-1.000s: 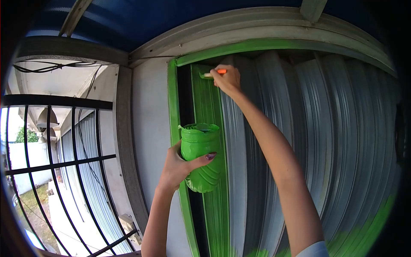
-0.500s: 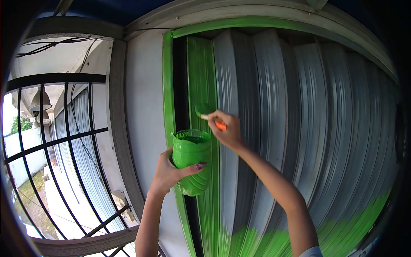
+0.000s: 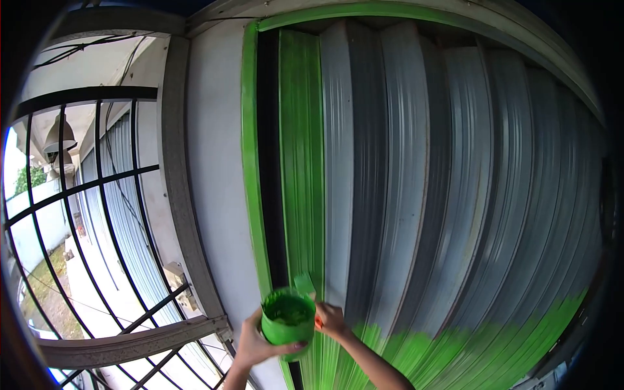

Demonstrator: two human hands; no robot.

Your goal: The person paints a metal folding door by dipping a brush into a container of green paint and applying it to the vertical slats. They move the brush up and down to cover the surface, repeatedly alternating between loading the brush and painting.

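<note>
My left hand (image 3: 255, 346) is wrapped round a green-coated plastic container (image 3: 286, 331) of green paint, its mouth tipped toward me. In my right hand (image 3: 332, 320) is a paintbrush (image 3: 304, 284), gripped by its orange handle just right of the container. The green bristles point up and left, lying over the painted panel in this view. That leftmost panel (image 3: 302, 149) of the folding metal door is green along its length. Beside it, the grey panels (image 3: 403, 175) are bare above, with a ragged green band (image 3: 416, 354) at the bottom.
A green frame strip (image 3: 250, 156) runs up the door's left side and along the top. Between strip and panel is a dark gap (image 3: 268, 162). Further left stand a white wall (image 3: 218, 149) and a black barred window (image 3: 97, 188), with a hanging lamp (image 3: 60, 136) beyond.
Both hands have moved down, carrying the brush and the container lower along the green panel. The container's mouth now faces me more. The view has shifted slightly downward.
</note>
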